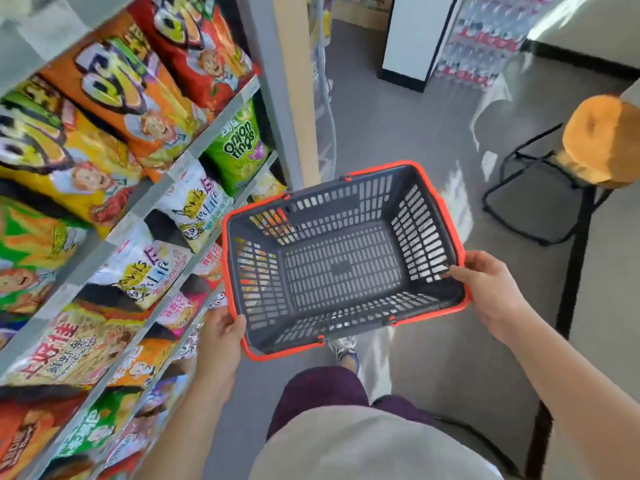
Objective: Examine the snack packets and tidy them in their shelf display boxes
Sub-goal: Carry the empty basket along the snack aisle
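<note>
Both bare forearms reach forward and slightly inward, elbows bent. The left hand (221, 337) grips the near left corner of the basket (346, 209), thumb hooked over the rim and fingers hidden beneath. The right hand (488, 289) holds the right side, thumb pressed on the inner wall and fingers wrapped outside.

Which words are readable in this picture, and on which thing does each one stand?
"onion rings": green bag.
"Life": white bags; the other print on them is unclear.
"上好佳": pale bag on a lower shelf.
Logos on the big orange bags: too blurred to read.
Basket: no text.
</note>
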The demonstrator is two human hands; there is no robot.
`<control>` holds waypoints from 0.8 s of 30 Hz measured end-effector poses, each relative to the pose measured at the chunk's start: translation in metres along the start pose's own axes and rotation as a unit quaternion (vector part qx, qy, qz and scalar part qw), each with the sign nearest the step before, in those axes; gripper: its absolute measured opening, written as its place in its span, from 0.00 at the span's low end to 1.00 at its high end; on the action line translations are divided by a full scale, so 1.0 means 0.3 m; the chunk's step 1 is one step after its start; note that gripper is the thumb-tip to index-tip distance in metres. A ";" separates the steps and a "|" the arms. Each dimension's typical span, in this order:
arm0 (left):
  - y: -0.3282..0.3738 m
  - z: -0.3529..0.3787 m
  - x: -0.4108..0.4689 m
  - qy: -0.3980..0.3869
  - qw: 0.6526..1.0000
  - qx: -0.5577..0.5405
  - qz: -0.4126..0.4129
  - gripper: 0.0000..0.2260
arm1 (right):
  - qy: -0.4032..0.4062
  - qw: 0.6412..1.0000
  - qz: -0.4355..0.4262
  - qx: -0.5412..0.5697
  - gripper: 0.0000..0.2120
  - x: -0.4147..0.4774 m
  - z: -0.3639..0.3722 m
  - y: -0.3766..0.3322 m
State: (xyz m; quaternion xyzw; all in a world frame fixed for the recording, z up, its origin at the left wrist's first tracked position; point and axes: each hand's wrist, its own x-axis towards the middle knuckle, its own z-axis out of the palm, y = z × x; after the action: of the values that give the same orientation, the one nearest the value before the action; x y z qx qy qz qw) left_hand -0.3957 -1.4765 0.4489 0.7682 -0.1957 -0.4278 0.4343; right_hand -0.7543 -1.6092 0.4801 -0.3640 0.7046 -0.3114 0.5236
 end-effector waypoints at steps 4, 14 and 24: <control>0.060 0.108 0.109 0.031 0.999 0.037 -0.025 0.09 | -0.038 0.996 0.000 -0.075 0.05 0.261 0.034 -0.192; 0.104 0.315 0.262 0.135 0.983 -0.006 -0.123 0.08 | -0.163 0.956 -0.068 -0.233 0.08 0.704 0.286 -0.492; -0.092 0.509 0.280 0.298 0.916 0.011 -0.268 0.03 | -0.387 0.851 0.000 -0.354 0.14 1.006 0.586 -0.551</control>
State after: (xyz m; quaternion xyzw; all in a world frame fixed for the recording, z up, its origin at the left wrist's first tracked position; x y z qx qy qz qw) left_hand -0.4773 -1.5942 0.3458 0.8885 0.1512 -0.2767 0.3333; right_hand -0.6103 -1.9619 0.4162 -0.6159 0.5076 0.1253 0.5894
